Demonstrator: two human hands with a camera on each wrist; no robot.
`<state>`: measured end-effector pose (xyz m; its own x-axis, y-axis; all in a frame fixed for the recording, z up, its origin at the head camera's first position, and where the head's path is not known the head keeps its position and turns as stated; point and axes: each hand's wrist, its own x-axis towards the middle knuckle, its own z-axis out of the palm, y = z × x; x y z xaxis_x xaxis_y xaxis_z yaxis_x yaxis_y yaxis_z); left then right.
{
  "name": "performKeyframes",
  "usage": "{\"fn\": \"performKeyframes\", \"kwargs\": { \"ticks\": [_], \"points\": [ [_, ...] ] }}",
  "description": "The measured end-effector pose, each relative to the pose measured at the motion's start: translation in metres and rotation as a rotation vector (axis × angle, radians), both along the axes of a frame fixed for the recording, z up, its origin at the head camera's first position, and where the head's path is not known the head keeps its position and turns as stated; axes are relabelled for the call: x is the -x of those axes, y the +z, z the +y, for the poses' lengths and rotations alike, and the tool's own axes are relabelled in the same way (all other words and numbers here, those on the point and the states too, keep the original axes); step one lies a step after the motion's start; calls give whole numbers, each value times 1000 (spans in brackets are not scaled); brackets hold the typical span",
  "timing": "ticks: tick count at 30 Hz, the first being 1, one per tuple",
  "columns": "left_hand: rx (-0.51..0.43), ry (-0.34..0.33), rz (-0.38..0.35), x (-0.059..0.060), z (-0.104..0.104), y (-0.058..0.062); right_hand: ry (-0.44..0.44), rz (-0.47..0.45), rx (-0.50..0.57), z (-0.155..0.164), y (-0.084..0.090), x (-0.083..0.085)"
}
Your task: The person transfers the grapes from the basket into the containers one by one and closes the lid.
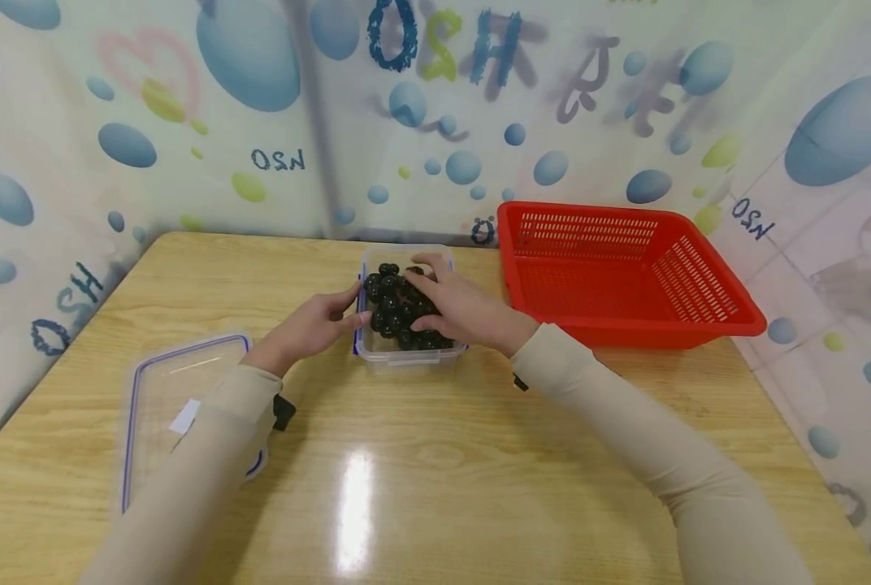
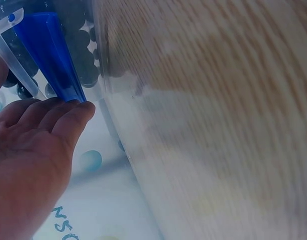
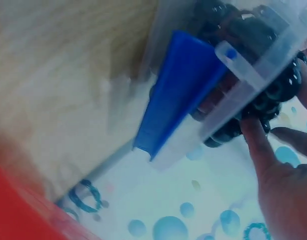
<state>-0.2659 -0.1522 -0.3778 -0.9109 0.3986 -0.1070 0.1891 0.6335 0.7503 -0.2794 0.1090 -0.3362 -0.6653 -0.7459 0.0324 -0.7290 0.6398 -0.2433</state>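
A bunch of dark grapes (image 1: 387,309) lies in a clear plastic box (image 1: 399,356) with blue side latches, and some grapes rise above its rim. My left hand (image 1: 314,325) touches the box's left side, its fingers stretched along the blue latch (image 2: 48,55) in the left wrist view. Over the right part of the bunch lies my right hand (image 1: 468,309), with spread fingers and thumb touching the grapes. In the right wrist view, fingertips of the right hand (image 3: 288,185) meet the grapes beside the rim, near another blue latch (image 3: 178,90). Some grapes are hidden under this hand.
A red plastic basket (image 1: 626,333) with slotted walls stands to the right of the box. On the left, a clear lid (image 1: 209,361) with a blue seal lies partly under my left forearm. A patterned curtain (image 1: 421,162) hangs behind the wooden table (image 1: 435,487).
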Motion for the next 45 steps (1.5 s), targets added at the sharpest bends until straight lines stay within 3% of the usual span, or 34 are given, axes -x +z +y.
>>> {"fn": "performKeyframes", "kwargs": {
  "ticks": [6, 13, 15, 21, 25, 28, 31, 36, 45],
  "points": [
    [9, 7, -15, 0, 1, 1, -47, 0, 60, 6, -14, -5],
    [20, 6, -24, 0, 0, 0, -97, -94, 122, 11, -22, -10],
    [17, 3, -27, 0, -1, 0, -96, -54, 94, 10, -23, -12],
    [-11, 5, -30, 0, -1, 1, -67, 187, -54, -3, -22, -22],
    [-24, -1, -40, 3, 2, 2, -48, 262, -144, -13, -21, -25],
    [-22, 3, -58, 3, 3, 3, -23, 269, -154, -17, -22, -25],
    [-12, 5, -72, 2, 3, 4, -10, 236, -65, -15, -26, -24],
    [1, -13, -57, 2, 3, 6, -62, 218, 59, -7, -34, -26],
    [-6, -17, -37, -1, 4, 4, -114, 312, -135, -14, -31, -32]
  ]
}}
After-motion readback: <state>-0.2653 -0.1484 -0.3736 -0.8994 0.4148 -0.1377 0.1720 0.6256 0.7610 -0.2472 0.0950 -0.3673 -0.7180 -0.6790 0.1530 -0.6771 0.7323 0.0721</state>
